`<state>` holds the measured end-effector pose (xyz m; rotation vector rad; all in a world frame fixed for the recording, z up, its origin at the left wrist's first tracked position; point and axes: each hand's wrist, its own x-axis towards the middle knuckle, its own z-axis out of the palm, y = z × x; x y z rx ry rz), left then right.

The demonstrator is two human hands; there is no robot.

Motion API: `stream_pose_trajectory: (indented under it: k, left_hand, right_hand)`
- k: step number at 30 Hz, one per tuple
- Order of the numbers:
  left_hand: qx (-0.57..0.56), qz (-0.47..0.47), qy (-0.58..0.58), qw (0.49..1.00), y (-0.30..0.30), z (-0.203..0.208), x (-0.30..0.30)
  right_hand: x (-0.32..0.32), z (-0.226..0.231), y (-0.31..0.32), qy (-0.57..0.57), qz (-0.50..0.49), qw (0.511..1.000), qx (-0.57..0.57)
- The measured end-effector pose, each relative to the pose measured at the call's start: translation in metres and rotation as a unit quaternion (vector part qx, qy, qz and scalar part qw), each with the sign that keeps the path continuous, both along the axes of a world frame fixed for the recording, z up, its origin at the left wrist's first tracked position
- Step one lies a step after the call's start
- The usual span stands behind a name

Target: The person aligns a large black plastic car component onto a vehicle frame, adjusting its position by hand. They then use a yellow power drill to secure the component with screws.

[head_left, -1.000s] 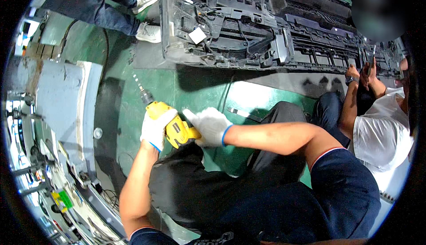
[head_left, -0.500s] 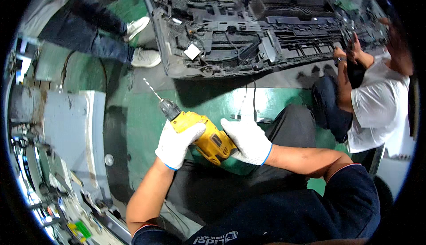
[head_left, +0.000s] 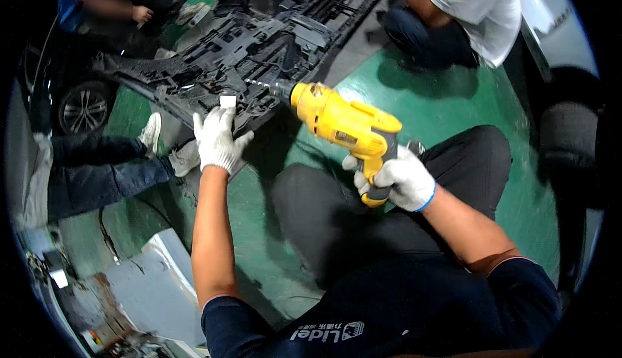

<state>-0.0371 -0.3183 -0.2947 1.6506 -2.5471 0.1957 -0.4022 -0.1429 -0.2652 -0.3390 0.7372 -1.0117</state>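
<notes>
A yellow and black power drill is in my right hand, which wears a white glove and wraps round the grip. Its long twist bit points left, toward a large black car bumper assembly lying on the floor. My left hand, gloved too, reaches out with its fingers spread at the near edge of that assembly. Just beyond its fingertips is a small white square tag on the black plastic. Whether the left fingers touch the plastic, I cannot tell.
A person in a white shirt squats at the far right. Another person's legs stretch in from the left, and a third person is at the far left near a car wheel. A grey panel lies lower left.
My left hand has let go of the drill and reached out to the bumper assembly. The right hand now holds the drill by its grip, farther right. The view has turned leftward.
</notes>
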Motion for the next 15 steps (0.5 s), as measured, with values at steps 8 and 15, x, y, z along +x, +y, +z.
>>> stream_pose_trajectory:
  k: [8,15]
  left_hand:
    - [0.057,0.0,-0.033,0.998,-0.028,0.014,-0.008]
    - [0.043,-0.002,-0.011,0.999,-0.028,0.017,-0.013]
  right_hand:
    - [0.04,-0.004,0.038,-0.036,-0.113,0.993,-0.001]
    - [0.115,-0.057,0.089,-0.162,-0.148,0.974,0.057]
